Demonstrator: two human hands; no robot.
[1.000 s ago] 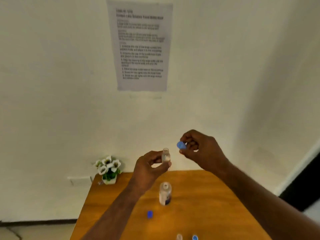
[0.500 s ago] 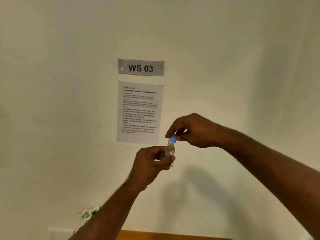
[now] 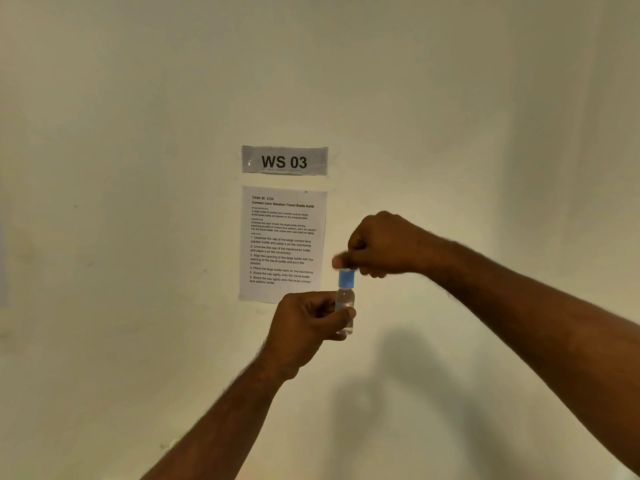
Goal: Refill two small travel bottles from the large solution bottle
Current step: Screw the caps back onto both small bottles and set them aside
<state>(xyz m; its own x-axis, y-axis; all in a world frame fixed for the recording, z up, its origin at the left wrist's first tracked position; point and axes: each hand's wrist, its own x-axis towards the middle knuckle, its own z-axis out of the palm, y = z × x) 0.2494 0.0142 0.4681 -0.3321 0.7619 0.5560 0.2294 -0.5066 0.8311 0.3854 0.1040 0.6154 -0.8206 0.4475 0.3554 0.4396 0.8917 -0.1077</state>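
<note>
A small clear travel bottle [image 3: 345, 299] stands upright in the air in front of the wall, with clear liquid inside. My left hand [image 3: 306, 323] grips its body from the left, thumb across the front. A blue cap [image 3: 346, 278] sits on the bottle's neck. My right hand [image 3: 377, 245] is above it, fingers curled, pinching the top of the cap; its fingertips are blurred. The large solution bottle, the second travel bottle and the table are out of view.
A grey "WS 03" sign [image 3: 284, 161] and a printed instruction sheet [image 3: 282, 242] hang on the pale wall behind my hands. A bit of the white flower plant [image 3: 171, 444] shows at the bottom edge beside my left forearm.
The view has tilted up, so the table and other bottles dropped out of sight. My right hand brought the blue cap onto the small bottle and now pinches it from above.
</note>
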